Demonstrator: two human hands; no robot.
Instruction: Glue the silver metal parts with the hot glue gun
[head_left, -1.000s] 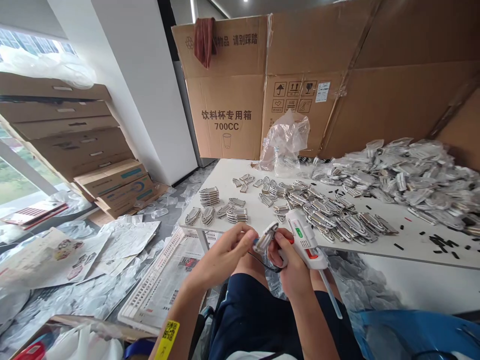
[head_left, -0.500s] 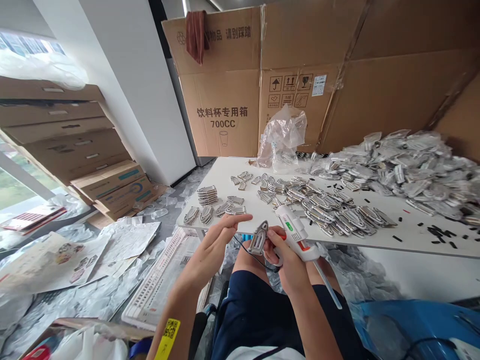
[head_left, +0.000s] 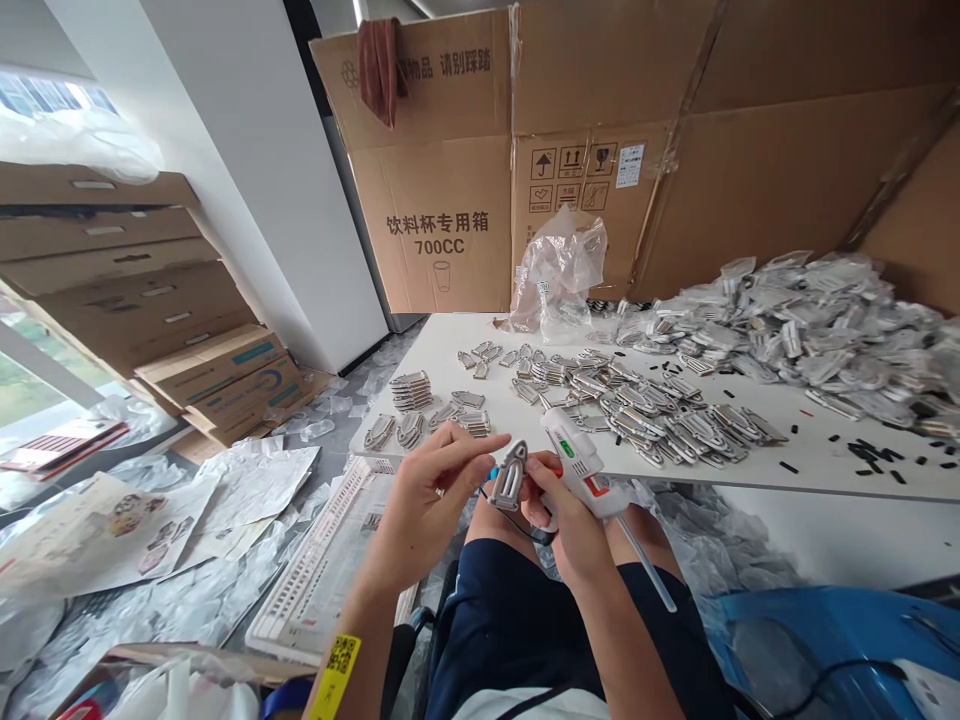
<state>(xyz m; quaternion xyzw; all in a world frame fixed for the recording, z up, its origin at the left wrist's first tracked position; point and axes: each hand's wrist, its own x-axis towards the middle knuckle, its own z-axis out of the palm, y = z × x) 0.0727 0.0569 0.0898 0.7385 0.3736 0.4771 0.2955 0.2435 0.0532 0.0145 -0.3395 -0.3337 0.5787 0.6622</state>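
Cartons of brown printed cardboard (head_left: 450, 200) are stacked across the upper frame behind a white tabletop (head_left: 450, 350) strewn with flat silver metal clips (head_left: 675, 410). At lower centre a white glue gun (head_left: 577, 465) is gripped in the curled fingers of the right hand (head_left: 562, 520). Its nozzle is set beside one silver clip (head_left: 511, 472), pinched upright by the left hand (head_left: 427, 500) between thumb and forefinger, seemingly to face it.

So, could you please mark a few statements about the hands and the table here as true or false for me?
1. The right hand grips a white glue gun. True.
2. The left hand lies flat on the table. False: it is in the air in front of the table edge, fingertips on a metal clip.
3. The wristband is blue. False: it is yellow.
4. A clear plastic bag stands on the table by the cardboard boxes. True.
5. The cloth over the box is green. False: dark red.
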